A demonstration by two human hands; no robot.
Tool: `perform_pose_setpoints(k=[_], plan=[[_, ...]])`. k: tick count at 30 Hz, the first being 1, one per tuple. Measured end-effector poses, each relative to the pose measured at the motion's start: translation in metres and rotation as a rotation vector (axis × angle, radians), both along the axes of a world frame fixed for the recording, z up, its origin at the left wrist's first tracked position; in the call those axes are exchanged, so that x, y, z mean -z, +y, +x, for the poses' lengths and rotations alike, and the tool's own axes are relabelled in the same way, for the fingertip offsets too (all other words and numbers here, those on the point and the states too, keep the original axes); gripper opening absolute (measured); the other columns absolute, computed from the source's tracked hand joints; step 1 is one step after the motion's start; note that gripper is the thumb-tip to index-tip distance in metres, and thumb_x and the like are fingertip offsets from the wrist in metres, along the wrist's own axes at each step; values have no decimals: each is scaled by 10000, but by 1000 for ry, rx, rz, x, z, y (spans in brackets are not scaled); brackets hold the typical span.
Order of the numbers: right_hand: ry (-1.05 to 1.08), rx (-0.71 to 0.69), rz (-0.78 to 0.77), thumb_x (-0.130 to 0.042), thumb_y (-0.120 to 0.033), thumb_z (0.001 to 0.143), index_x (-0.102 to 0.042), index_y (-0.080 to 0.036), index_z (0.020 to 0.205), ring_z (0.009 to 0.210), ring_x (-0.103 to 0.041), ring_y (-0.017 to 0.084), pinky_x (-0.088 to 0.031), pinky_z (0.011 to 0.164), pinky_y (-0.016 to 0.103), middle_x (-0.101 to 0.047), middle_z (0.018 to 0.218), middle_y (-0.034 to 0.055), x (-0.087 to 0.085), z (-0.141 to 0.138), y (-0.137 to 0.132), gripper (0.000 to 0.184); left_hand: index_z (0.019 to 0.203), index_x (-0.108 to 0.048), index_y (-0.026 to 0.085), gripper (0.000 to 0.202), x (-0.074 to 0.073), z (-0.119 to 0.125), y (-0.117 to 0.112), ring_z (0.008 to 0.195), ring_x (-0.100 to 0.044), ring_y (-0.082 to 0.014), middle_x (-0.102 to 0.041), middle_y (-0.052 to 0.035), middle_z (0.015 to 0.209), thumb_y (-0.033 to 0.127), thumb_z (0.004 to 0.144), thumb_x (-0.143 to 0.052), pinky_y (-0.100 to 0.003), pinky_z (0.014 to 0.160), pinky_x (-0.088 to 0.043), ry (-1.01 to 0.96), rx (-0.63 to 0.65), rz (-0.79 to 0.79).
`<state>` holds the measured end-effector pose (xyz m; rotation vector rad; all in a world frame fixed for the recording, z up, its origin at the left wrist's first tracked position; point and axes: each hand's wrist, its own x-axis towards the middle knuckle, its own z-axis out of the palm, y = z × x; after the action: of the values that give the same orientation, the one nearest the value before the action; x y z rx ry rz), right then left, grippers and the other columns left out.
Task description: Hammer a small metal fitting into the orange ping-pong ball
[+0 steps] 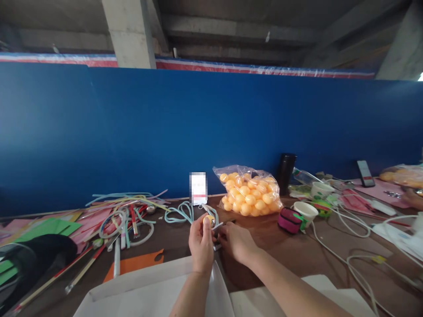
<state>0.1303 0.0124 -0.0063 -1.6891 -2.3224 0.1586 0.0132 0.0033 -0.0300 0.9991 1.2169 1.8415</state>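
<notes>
Near the middle of the table, my left hand point(201, 242) is closed round a small yellow-orange ball point(207, 219), with the thumb pressed on its near side. Something shiny shows at the ball's right edge, too small to name. My right hand point(237, 241) is just to the right, its fingers bent together and pointing at the left hand. A dark tip sticks up by its knuckles, and what these fingers hold is hidden. Behind the hands lie light-blue cord loops point(181, 213) and a white card point(198, 189) leaning on the partition. Beyond them sits a clear bag of orange balls point(251, 193).
White paper point(145, 293) lies under my forearms. Tubes and strips point(127, 220), coloured sheets point(53, 231) and a black object point(49, 253) crowd the left. Rightward are a purple pouch point(289, 220), paper cup point(306, 212), black bottle point(287, 172) and white cables point(330, 253). A blue partition point(211, 123) stands behind.
</notes>
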Motion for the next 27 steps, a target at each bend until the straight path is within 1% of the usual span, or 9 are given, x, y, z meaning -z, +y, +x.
perform_pose_setpoints(k=[3,6,9,12,15,20,24,27], plan=[[-25,7,-15,-497,-289,852,-701,-248,829,779,-678,192,-380,576,238,-705,925,48,-4,-1,0,210,1074,-652,157,492,1,0,0,564,-555,-126,-639,-57,826,548,785,-581,-231,463,-456,3,24,-11],[-53,-4,-41,-521,-270,836,-711,-247,781,773,-694,215,-402,578,245,-731,849,59,-11,-3,2,200,1078,-648,155,488,0,0,0,573,-557,-130,-640,-60,826,544,792,-579,-231,472,-460,19,36,-14],[-73,-24,-74,-576,-264,801,-715,-248,741,770,-707,239,-427,582,255,-745,776,59,-18,-9,4,152,1063,-653,154,485,-2,-1,-2,576,-554,-136,-633,-48,785,548,788,-583,-236,480,-467,36,36,-12],[-92,-27,-90,-585,-258,794,-717,-233,732,775,-713,265,-458,595,278,-751,772,82,-22,-15,6,148,1065,-650,162,468,-3,-1,-3,568,-543,-129,-629,-35,766,541,803,-567,-237,490,-473,48,43,-8],[-105,-15,-90,-569,-247,803,-719,-220,754,784,-718,280,-482,612,301,-755,801,107,-24,-19,6,160,1077,-641,161,464,-4,-1,-3,572,-545,-126,-630,-39,789,534,815,-554,-239,498,-477,46,47,-11],[-117,-17,-78,-554,-252,815,-713,-218,779,789,-720,286,-503,630,321,-754,815,110,-25,-19,3,166,1088,-636,152,471,-2,0,-3,583,-546,-131,-625,-46,791,529,819,-552,-244,501,-482,43,56,-6],[-122,-19,-64,-554,-260,821,-706,-203,868,804,-718,302,-507,633,334,-747,871,133,-27,-19,3,169,1094,-637,154,473,-2,0,-3,607,-565,-141,-642,-60,831,529,817,-555,-250,511,-491,36,55,-9],[-116,-25,-76,-564,-256,815,-712,-208,809,786,-720,301,-501,615,320,-749,837,120,-25,-19,6,156,1082,-647,156,470,-3,-1,-3,602,-567,-142,-647,-61,834,529,809,-565,-247,502,-485,40,49,-4]])
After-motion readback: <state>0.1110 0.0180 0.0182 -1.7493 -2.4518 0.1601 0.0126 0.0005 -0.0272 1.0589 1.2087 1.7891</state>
